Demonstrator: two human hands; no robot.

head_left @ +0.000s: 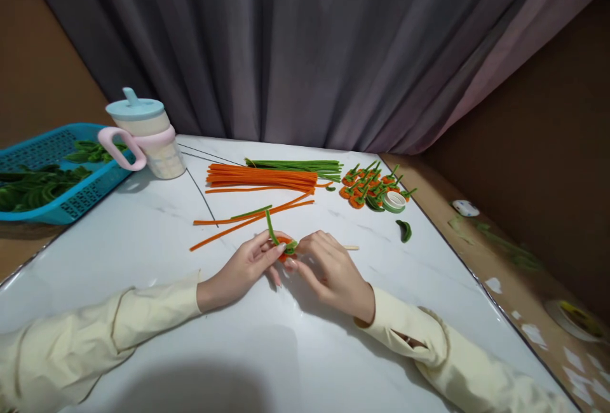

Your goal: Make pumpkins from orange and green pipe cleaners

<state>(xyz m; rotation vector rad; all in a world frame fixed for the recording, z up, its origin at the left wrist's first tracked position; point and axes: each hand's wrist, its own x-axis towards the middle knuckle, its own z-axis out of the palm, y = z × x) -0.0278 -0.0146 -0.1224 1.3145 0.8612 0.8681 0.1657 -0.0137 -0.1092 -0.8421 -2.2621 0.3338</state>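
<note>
My left hand [248, 268] and my right hand [328, 267] meet over the white table [143, 254], both pinching a small orange pipe-cleaner coil [284, 241] with a green stem [271, 229] sticking up and back. A thin wooden stick [351, 248] pokes out just behind my right hand. Loose orange pipe cleaners [248, 217] lie just beyond my left hand. Both arms wear cream sleeves.
At the back lie a bundle of orange pipe cleaners [262, 178], green ones [295, 165], a pile of finished orange-and-green pieces [369, 187], a tape roll [394, 201] and a green scrap [404, 230]. A lidded cup [147, 136] and a blue basket [52, 171] stand at left.
</note>
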